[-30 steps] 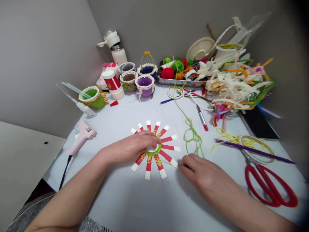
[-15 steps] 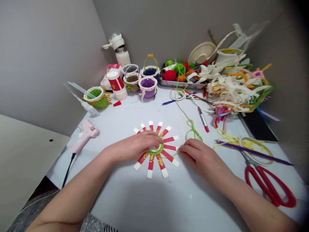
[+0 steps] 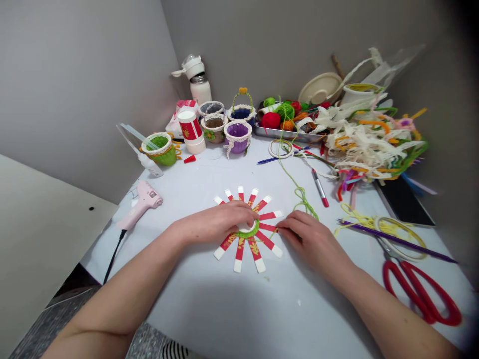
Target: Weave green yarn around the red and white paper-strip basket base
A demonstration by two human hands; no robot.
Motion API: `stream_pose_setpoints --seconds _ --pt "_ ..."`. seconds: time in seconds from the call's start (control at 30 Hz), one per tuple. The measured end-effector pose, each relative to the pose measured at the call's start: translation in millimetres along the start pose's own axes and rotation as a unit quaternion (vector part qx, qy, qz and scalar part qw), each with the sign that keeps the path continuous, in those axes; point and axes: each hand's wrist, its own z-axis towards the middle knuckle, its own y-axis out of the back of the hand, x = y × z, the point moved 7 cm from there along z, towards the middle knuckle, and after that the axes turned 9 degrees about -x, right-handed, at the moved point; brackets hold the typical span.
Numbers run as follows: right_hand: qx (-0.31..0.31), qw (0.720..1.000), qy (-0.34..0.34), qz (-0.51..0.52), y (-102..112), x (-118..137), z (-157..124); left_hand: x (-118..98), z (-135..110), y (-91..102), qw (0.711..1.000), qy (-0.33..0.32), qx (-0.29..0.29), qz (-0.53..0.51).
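Strips of red-and-white paper radiate across the white table, a narrow ring of green yarn woven round their centre, their outer lengths unwoven. Left hand presses the centre, fingers flat and open; right hand appears to pinch the yarn beside a strip.

Left hand: lies over the centre of a paper-strip wheel, its fingers on the white middle.
Wheel: red-and-white strips radiate from a ring of green yarn.
Right hand: fingertips at the wheel's right strips, beside a green yarn strand.
Tabletop: pink glue gun left of the wheel; red-handled scissors right; red-capped marker beyond.
Back: yarn balls in a metal tray; small woven baskets.
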Motion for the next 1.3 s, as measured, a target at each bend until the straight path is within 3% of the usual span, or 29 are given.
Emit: stream_pose_setpoints --seconds 0.83,1.13,1.3 --pt "0.0 1.0 -0.021 0.002 -1 -5 2 2 -1 4.5 1.0 0.015 -0.009 -0.024" --pt "-0.043 0.998 -0.051 -0.021 3 -11 3 3 1 3.7 0.999 0.024 -0.005 -0.025" --pt "-0.032 0.998 -0.05 -0.015 1 -11 3 4 2 -0.2 1.0 0.021 -0.022 -0.001"
